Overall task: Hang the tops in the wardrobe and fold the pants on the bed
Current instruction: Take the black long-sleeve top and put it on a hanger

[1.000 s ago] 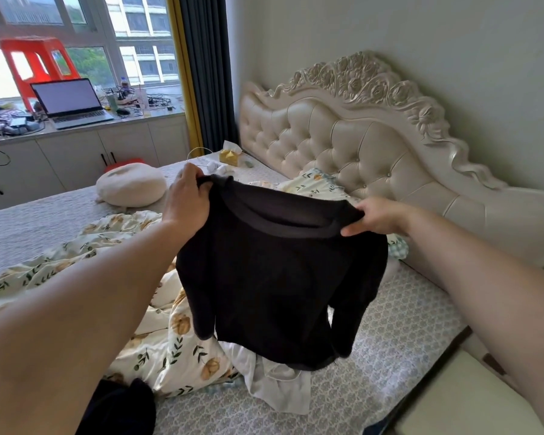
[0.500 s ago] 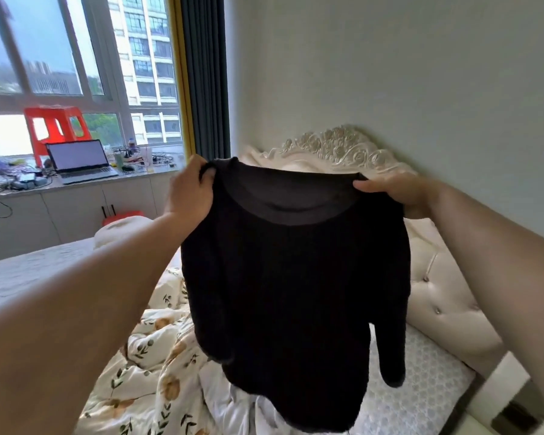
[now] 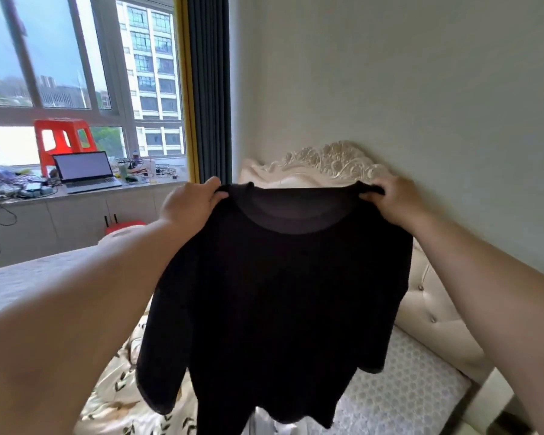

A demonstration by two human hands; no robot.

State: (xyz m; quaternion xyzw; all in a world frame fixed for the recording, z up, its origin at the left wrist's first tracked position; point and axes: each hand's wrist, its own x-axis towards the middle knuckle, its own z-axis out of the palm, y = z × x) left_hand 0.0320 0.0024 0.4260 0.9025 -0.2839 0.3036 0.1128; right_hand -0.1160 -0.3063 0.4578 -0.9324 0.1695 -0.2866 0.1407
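Note:
A black knit top (image 3: 274,296) hangs spread out in front of me, held up in the air above the bed (image 3: 399,394). My left hand (image 3: 189,204) grips its left shoulder at the neckline. My right hand (image 3: 393,200) pinches its right shoulder. The neckline is stretched flat between both hands, and both sleeves dangle at the sides. The hem reaches down to the floral quilt (image 3: 117,400). No wardrobe or pants are in view.
A cream tufted headboard (image 3: 330,163) stands against the wall behind the top. A white cabinet (image 3: 76,215) under the window carries a laptop (image 3: 85,171), cables and a red stool (image 3: 62,138). A dark curtain (image 3: 211,89) hangs beside the window.
Both hands have lifted the black top higher and pulled its shoulders further apart. My view has tilted upward toward the wall and window.

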